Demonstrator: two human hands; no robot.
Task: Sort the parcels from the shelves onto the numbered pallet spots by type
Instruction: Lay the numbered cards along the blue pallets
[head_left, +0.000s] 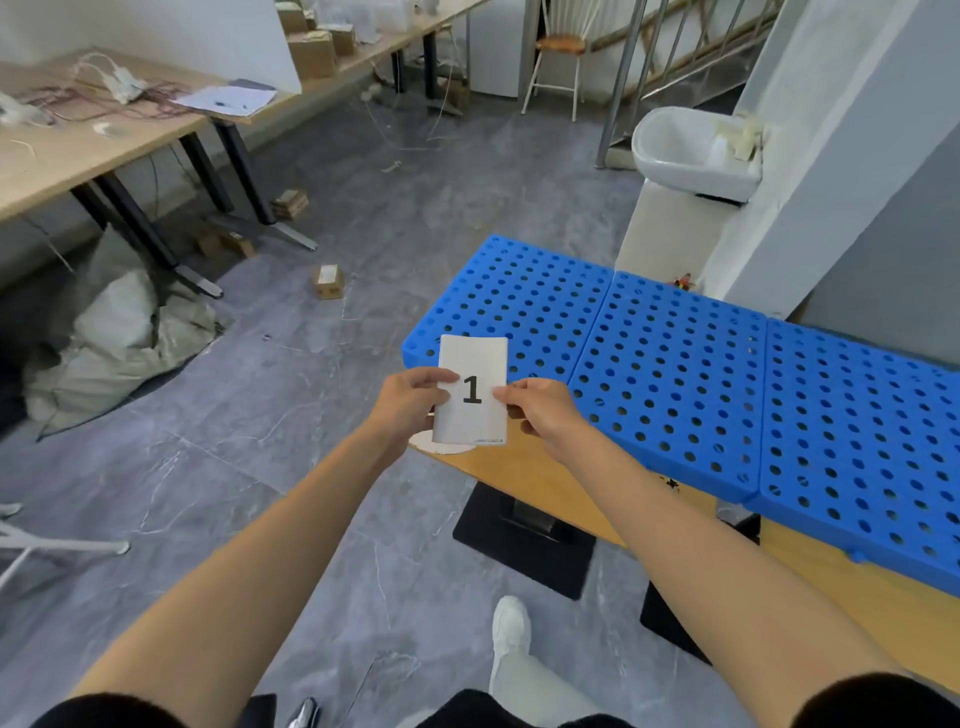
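Observation:
A white card (472, 364) printed with a black "1" is held upright in front of me, over the near left corner of the blue pallets. My left hand (408, 402) pinches its left edge and my right hand (540, 410) pinches its right edge. Three blue perforated plastic pallets (670, 374) lie side by side on a wooden table (524, 478), and nothing lies on them. A small cardboard parcel (328, 280) with a label sits on the floor further off.
A long wooden desk (78, 150) with cables and papers stands at the left, with cardboard boxes (311, 52) behind it. White sacks (114, 338) lie under the desk. A white basin (696, 150), a chair (558, 52) and a stair railing are at the back right.

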